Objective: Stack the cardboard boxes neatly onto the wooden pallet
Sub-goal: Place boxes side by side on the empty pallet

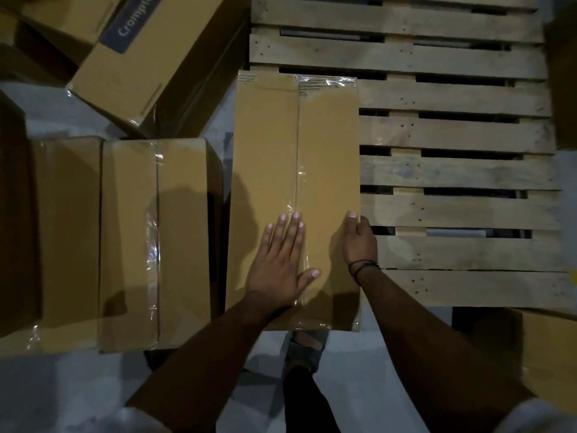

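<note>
A long taped cardboard box [296, 145] lies on the left edge of the wooden pallet [452, 173], its near end reaching past the pallet's front. My left hand [281, 260] lies flat on the box top with the fingers straight. My right hand [359, 242] grips the box's right edge, thumb on top and fingers down the side. A second taped box [156, 245] stands on the floor just left of it. A box with a blue label [150, 57] lies tilted at the upper left.
Another box [62, 245] adjoins the second one on the far left. A further box [549, 354] sits at the lower right by the pallet's front corner. My sandalled foot [307, 351] stands on the grey floor below the held box. Bare pallet slats stretch to the right.
</note>
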`<act>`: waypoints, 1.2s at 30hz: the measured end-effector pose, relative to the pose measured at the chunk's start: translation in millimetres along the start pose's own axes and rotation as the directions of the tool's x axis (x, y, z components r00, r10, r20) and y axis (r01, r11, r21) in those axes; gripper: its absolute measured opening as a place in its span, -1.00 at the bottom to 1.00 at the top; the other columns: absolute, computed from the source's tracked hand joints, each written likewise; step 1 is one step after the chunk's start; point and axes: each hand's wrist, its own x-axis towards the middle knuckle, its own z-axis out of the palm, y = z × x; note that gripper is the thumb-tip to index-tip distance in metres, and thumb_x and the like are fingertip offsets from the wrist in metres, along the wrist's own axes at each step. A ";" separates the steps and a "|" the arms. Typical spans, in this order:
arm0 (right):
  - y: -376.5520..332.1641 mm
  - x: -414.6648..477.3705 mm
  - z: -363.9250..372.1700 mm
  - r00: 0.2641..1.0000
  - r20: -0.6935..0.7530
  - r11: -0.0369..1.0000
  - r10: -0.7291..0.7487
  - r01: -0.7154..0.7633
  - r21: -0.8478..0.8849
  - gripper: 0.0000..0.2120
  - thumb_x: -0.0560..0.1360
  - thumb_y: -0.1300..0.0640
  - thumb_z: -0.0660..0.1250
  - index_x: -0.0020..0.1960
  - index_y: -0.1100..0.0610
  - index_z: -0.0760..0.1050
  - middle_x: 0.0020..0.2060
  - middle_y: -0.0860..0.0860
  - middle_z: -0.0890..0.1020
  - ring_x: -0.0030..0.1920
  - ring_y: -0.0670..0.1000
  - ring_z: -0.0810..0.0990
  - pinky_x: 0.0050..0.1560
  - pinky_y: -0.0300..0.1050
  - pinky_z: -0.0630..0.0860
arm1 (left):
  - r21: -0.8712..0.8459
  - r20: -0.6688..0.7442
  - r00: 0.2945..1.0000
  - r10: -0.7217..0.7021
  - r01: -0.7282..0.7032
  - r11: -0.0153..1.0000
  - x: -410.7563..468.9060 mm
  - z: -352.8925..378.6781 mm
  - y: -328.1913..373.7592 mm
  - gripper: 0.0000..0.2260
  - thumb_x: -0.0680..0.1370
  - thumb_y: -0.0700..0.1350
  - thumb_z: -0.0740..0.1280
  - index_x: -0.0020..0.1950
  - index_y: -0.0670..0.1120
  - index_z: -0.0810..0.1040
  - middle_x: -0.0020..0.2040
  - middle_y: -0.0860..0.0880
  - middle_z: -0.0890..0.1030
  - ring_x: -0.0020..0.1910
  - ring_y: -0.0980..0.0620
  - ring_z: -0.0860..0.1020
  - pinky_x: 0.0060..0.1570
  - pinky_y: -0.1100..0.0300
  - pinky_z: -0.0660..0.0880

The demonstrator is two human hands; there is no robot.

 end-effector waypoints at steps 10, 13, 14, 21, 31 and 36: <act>4.8 -2.5 5.4 0.998 -0.030 0.996 -0.049 0.046 -0.076 -0.49 0.73 -0.08 0.02 0.55 0.21 0.23 0.40 0.23 0.49 0.38 0.26 0.47 0.30 0.00 0.40 | -0.006 0.031 1.000 -0.007 0.007 1.000 -10.9 1.0 2.6 -0.18 0.65 0.39 -0.17 0.66 -0.20 -0.22 0.65 -0.18 -0.31 0.63 -0.16 -0.33 0.60 -0.19 -0.09; 10.7 -17.6 12.6 0.977 -0.077 0.941 -0.198 0.167 -0.294 -0.38 0.71 -0.08 0.06 0.64 0.21 0.00 0.60 0.19 0.16 0.59 0.18 0.15 0.55 0.05 0.12 | -0.029 0.029 0.999 0.035 -0.034 0.999 -15.2 -3.6 -3.7 -0.19 0.66 0.38 -0.15 0.66 -0.20 -0.23 0.66 -0.18 -0.31 0.63 -0.16 -0.32 0.60 -0.19 -0.06; 12.7 -23.2 15.7 0.956 -0.100 0.889 -0.274 0.212 -0.405 -0.35 0.69 -0.09 0.06 0.64 0.23 -0.02 0.62 0.19 0.07 0.62 0.17 0.03 0.60 0.07 -0.01 | -0.034 0.025 0.999 0.043 -0.042 0.999 -17.7 -5.5 -7.7 -0.19 0.66 0.37 -0.13 0.66 -0.20 -0.22 0.66 -0.18 -0.30 0.64 -0.17 -0.31 0.59 -0.20 -0.05; 8.0 -57.9 47.5 0.856 0.104 0.613 -0.506 0.442 -0.655 -0.31 0.61 -0.10 0.07 0.63 0.20 0.03 0.63 0.20 -0.01 0.63 0.20 -0.11 0.61 0.18 -0.15 | -0.034 0.020 0.998 -0.058 0.059 0.998 -48.3 -20.9 -63.7 -0.18 0.65 0.38 -0.14 0.67 -0.19 -0.17 0.67 -0.18 -0.23 0.65 -0.18 -0.26 0.59 -0.22 -0.04; -78.4 -117.8 114.0 0.826 0.281 0.574 -0.488 0.547 -0.610 -0.32 0.63 -0.11 0.04 0.64 0.18 0.02 0.63 0.20 0.02 0.63 0.21 -0.10 0.61 0.16 -0.15 | -0.027 -0.034 0.975 -0.222 0.221 0.975 -104.0 -74.5 -157.8 -0.17 0.64 0.41 -0.12 0.68 -0.17 -0.12 0.67 -0.20 -0.20 0.65 -0.23 -0.23 0.57 -0.28 -0.02; -145.1 -153.7 158.2 0.755 0.345 0.500 -0.558 0.638 -0.586 -0.31 0.63 -0.15 0.01 0.65 0.17 0.01 0.64 0.18 -0.02 0.63 0.19 -0.14 0.60 0.13 -0.20 | -0.034 -0.079 0.948 -0.308 0.306 0.951 -125.7 -119.3 -212.0 -0.18 0.64 0.40 -0.12 0.68 -0.15 -0.13 0.67 -0.20 -0.23 0.64 -0.22 -0.26 0.56 -0.27 -0.05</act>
